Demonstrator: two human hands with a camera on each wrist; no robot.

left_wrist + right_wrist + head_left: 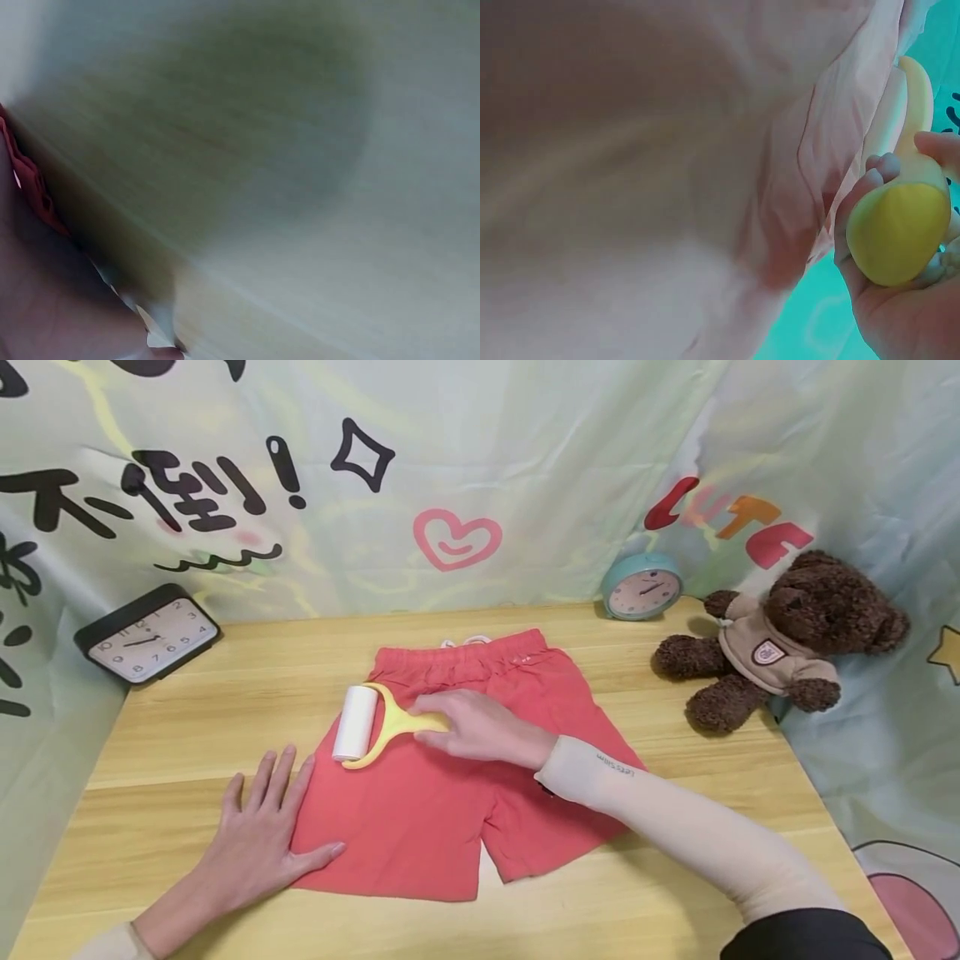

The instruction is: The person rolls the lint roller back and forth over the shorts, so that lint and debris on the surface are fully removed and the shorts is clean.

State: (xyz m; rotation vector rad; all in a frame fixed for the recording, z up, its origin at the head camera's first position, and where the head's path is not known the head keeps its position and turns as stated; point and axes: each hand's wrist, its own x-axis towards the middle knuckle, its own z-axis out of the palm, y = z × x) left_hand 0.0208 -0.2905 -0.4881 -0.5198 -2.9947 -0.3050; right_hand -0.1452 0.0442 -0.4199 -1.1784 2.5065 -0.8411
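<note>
Right fingers (447, 701) clamp the lint roller (397, 721) by its handle (428, 722); spread left fingers (278, 781) touch the shorts (420, 814).

Red shorts (405, 839) spread flat, yellow-handled white roller (356, 724) at their edge

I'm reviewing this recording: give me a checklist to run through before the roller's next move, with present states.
1. Right hand grips the yellow plastic handle of the white cylindrical roller: ok.
2. Left hand steadies the red fabric shorts: ok, its thumb rests on them, fingers spread along their edge.
3. Shorts free of creases: not ok, creases show near the crotch and gathers below the waistband.
4. Roller pressed firmly on the cloth: cannot tell.
5. Brown plush bear and black-framed clock apart from the shorts: ok.
6. Lint on the cloth: cannot tell, too fine to see.
</note>
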